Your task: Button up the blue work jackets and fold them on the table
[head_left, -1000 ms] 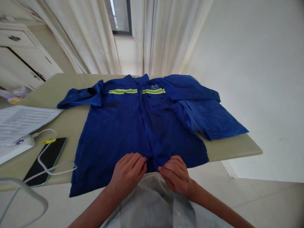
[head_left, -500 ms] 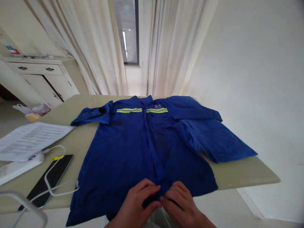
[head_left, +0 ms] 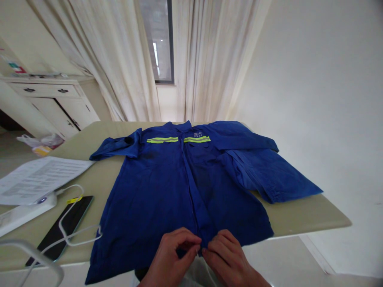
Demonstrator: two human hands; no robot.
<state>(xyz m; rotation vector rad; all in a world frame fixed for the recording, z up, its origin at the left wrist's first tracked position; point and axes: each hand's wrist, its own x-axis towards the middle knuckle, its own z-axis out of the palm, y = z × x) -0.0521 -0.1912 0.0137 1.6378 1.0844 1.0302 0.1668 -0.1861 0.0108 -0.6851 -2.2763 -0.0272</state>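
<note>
A blue work jacket (head_left: 167, 191) with yellow reflective stripes lies front up on a beige table (head_left: 299, 219), collar away from me, sleeves spread to both sides. My left hand (head_left: 173, 255) and my right hand (head_left: 226, 257) meet at the bottom of the front placket, at the near table edge. Both pinch the hem there, fingers curled on the fabric, thumbs and fingertips almost touching each other.
On the table's left lie a black phone (head_left: 62, 229) with a white cable (head_left: 74, 235), a white charger block (head_left: 20, 213) and printed sheets of paper (head_left: 38, 177). A white cabinet (head_left: 54, 103) stands at the far left, with curtains (head_left: 206, 59) and a window behind the table.
The view has tilted up since a second ago, so my hands sit lower in frame. They have closed in on the placket's bottom and now pinch it together.
</note>
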